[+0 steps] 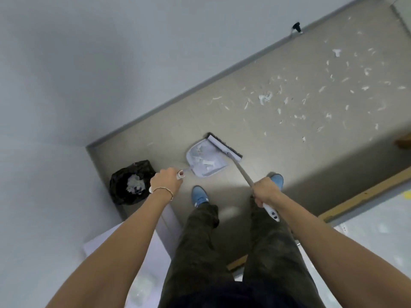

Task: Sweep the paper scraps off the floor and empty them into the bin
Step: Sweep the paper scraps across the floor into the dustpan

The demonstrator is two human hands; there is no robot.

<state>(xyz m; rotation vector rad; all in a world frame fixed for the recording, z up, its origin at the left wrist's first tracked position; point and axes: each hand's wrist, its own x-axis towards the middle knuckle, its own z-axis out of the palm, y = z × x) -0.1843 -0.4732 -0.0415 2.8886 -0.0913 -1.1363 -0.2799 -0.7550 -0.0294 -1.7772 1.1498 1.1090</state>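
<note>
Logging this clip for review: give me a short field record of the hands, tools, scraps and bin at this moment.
left hand: grips the dustpan handle
right hand: grips the broom handle
dustpan: on the floor, some scraps inside
broom: head at the dustpan's mouth
scraps: many scattered on the floor beyond the broom
bin: black liner, in the corner left of the person, white scraps already inside

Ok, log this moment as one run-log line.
left hand: grips dustpan handle | right hand: grips broom | dustpan: holds scraps | bin: some paper inside | floor scraps: many unswept
</note>
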